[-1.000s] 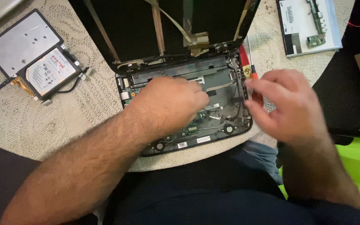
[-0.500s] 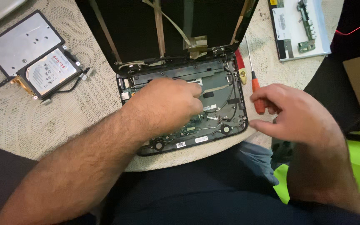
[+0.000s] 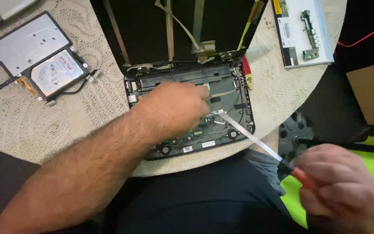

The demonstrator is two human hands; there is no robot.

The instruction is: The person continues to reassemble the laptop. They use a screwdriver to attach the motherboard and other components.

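An opened black laptop base (image 3: 234, 97) lies on the round table with its inner boards and cables bare. My left hand (image 3: 176, 106) rests on its middle, fingers curled down onto the parts. My right hand (image 3: 340, 186) is off the table's near right edge, closed around the red handle of a screwdriver (image 3: 256, 138). The long metal shaft points up-left, and its tip touches the inside of the base just right of my left hand.
The laptop's stripped lid (image 3: 182, 26) stands behind the base with ribbon cables hanging. A hard drive (image 3: 57, 73) on a grey metal panel (image 3: 18, 45) lies at left. A bare screen panel with a green board (image 3: 301, 30) lies at back right. A cardboard box (image 3: 371, 93) stands right.
My right hand picked the screwdriver up from beside the laptop's right edge, drew back toward me, and now points its tip into the base. My left hand stayed put.
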